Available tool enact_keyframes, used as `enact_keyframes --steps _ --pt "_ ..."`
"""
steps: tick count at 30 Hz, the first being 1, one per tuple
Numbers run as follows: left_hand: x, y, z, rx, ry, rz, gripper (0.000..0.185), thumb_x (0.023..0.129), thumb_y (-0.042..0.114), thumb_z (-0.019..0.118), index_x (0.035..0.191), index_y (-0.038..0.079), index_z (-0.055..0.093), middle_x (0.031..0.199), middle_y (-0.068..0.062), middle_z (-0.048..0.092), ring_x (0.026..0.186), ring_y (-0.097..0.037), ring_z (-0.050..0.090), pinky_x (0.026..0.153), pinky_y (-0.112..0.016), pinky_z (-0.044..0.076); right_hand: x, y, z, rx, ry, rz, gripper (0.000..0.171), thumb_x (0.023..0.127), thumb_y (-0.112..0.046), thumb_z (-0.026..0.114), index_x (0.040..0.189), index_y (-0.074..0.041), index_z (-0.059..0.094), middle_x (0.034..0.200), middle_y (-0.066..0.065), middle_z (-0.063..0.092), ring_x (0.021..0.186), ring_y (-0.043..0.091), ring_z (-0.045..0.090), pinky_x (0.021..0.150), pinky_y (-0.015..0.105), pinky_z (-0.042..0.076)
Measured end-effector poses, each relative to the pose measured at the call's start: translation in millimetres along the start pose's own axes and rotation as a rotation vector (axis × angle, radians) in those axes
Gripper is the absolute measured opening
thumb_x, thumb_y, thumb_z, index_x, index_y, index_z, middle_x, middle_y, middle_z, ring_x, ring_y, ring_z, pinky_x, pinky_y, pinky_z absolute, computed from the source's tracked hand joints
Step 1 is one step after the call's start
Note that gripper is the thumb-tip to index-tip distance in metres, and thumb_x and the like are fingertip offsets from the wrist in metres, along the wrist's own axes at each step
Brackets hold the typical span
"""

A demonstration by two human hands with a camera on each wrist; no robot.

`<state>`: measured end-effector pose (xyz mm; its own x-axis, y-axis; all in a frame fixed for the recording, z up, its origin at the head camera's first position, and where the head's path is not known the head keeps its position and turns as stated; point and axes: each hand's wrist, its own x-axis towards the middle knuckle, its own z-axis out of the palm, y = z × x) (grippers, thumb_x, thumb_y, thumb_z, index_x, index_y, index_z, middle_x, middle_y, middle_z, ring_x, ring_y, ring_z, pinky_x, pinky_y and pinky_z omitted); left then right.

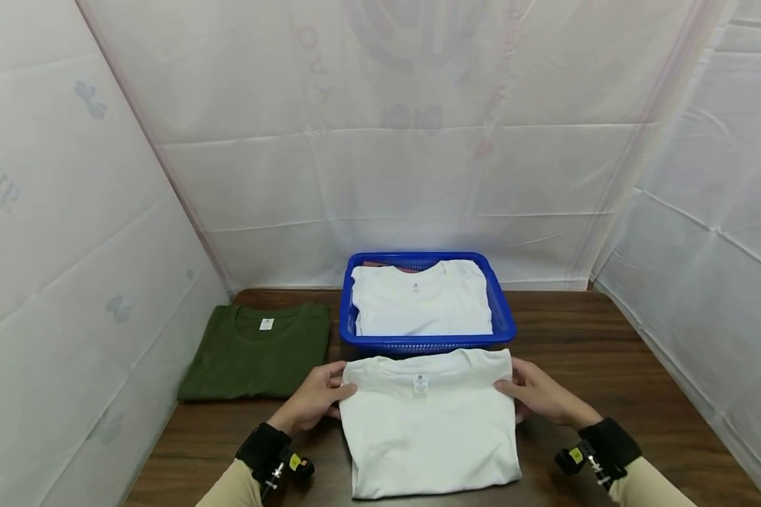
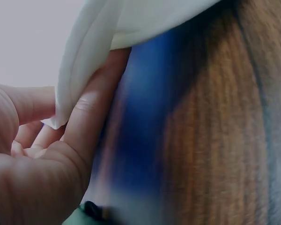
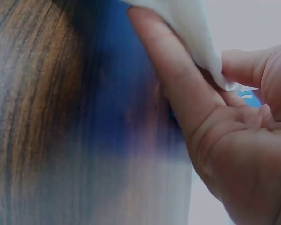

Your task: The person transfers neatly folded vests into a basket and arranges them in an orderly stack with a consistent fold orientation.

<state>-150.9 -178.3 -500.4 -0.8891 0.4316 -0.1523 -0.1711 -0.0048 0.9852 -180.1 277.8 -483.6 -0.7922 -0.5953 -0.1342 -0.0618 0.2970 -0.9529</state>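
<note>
Through my feed I see a brown wood-grain worktop (image 1: 564, 331), walled left, far and right by creased, whitish sheeting (image 1: 406, 176).

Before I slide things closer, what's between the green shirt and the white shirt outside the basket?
The head view shows the left hand there, pinching the edge of the white shirt, plus some wooden table.

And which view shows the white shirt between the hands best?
The head view: the white shirt shows almost whole, neck label included. The left wrist view has only an edge in the left hand, the right wrist view only an edge in the right hand.
</note>
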Motion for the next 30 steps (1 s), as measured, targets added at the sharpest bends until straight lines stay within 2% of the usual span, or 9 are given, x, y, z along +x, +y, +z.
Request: enact_keyframes --steps 6,10,19,24,30 --pt "-2.1 17.3 -4.6 0.003 -0.042 0.059 0.063 0.105 0.007 0.059 0.157 -0.008 0.028 0.128 -0.025 0.067 0.097 -0.028 0.073 0.072 -0.042 0.063 -1 -13 -7 -0.007 -0.024 -0.089 0.048 0.108 -0.013 0.054 0.15 0.005 0.038 0.112 0.024 0.067 0.091 0.033 0.073 0.062 0.054 0.061" --pt "-1.4 32.8 -5.2 0.017 -0.035 0.07 0.063 0.104 0.009 0.061 0.157 -0.005 0.031 0.127 -0.023 0.068 0.097 -0.029 0.074 0.072 -0.044 0.063 -1 -24 -14 -0.033 -0.008 -0.137 0.047 0.108 -0.012 0.054 0.149 0.004 0.039 0.113 0.025 0.067 0.09 0.032 0.074 0.061 0.054 0.061" --pt "3.8 67.5 -7.7 0.095 0.017 0.105 0.063 0.105 0.011 0.061 0.159 -0.001 0.03 0.127 -0.025 0.067 0.095 -0.029 0.074 0.072 -0.045 0.063 8 -50 -27 -0.083 0.082 -0.146 0.047 0.107 -0.013 0.057 0.148 0.005 0.041 0.105 0.022 0.07 0.084 0.03 0.074 0.061 0.055 0.061" --pt "11.8 91.4 -8.0 0.133 0.089 0.128 0.052 0.105 0.012 0.061 0.152 0.003 0.04 0.122 -0.023 0.07 0.09 -0.027 0.074 0.07 -0.044 0.063 17 -69 -39 -0.117 0.133 -0.175 0.05 0.107 -0.014 0.057 0.151 0.001 0.038 0.104 0.021 0.072 0.082 0.03 0.074 0.06 0.055 0.061" --pt "26.5 118.5 -6.4 0.179 0.241 0.18 0.033 0.104 0.007 0.061 0.131 0.006 0.042 0.114 -0.022 0.071 0.086 -0.026 0.071 0.065 -0.039 0.059 29 -93 -50 -0.159 0.223 -0.212 0.057 0.108 -0.017 0.057 0.158 -0.005 0.033 0.104 0.022 0.072 0.08 0.029 0.074 0.058 0.051 0.061"
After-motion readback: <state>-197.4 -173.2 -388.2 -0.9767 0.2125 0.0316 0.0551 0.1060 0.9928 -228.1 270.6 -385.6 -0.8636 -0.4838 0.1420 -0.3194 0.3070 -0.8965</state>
